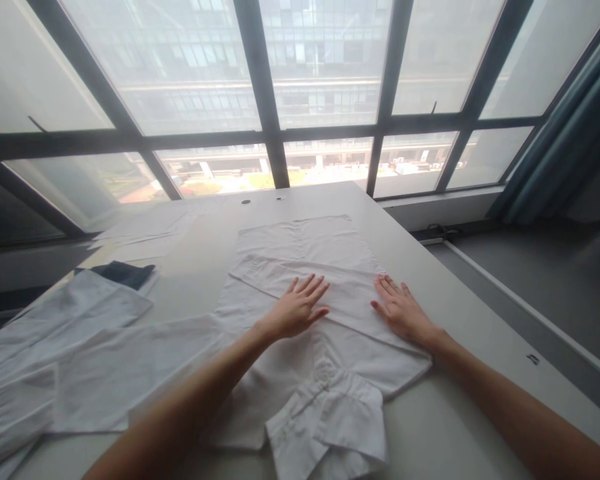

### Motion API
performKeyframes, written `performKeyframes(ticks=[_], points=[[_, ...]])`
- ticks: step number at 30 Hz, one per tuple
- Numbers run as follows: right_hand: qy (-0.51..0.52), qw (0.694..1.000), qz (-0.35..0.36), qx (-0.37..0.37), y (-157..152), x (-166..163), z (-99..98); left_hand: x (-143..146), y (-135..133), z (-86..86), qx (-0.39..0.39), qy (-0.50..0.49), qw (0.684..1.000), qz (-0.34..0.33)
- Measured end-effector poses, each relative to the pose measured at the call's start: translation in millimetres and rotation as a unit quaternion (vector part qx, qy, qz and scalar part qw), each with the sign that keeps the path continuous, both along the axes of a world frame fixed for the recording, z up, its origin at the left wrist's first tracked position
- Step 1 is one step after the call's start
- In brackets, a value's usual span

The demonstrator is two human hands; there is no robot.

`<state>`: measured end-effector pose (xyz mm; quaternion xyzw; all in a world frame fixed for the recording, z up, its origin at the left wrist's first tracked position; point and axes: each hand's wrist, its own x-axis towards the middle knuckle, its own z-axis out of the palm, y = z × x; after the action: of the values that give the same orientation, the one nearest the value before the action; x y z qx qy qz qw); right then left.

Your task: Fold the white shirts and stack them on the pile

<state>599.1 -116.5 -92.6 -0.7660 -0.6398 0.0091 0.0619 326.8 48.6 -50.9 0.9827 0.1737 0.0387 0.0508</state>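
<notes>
A white shirt [290, 360] lies spread on the table, its collar [330, 423] toward me and its hem at the far end. One sleeve [275, 275] is folded across the body; the other sleeve [140, 373] stretches out to the left. My left hand [300, 310] rests flat on the folded sleeve near the middle, fingers spread. Flat on the shirt's right edge, where the sleeve folds over, is my right hand [397, 310], its fingers stretched out. Neither hand grips anything.
More white cloth [75, 307] lies at the left, with a dark blue piece [117, 273] behind it. White sheets [145, 233] lie at the far left of the white table [480, 400]. Beyond stand tall windows [325, 67], and a blue curtain [550, 153] hangs at right.
</notes>
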Motion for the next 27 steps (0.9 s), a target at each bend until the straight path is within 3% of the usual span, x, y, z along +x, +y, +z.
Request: performKeyframes(ticks=[4,9,27], points=[[0.006,1.0,0.003,0.003,1,0,0.8,-15,37,-17.9,-0.004,0.034,0.993,0.116],[0.018,1.0,0.005,0.008,0,1,-0.7,-28,74,-24.9,0.01,0.003,0.971,0.238],[0.036,0.999,0.001,0.022,0,2,-2.0,-26,72,-29.2,0.011,0.014,0.964,0.267]])
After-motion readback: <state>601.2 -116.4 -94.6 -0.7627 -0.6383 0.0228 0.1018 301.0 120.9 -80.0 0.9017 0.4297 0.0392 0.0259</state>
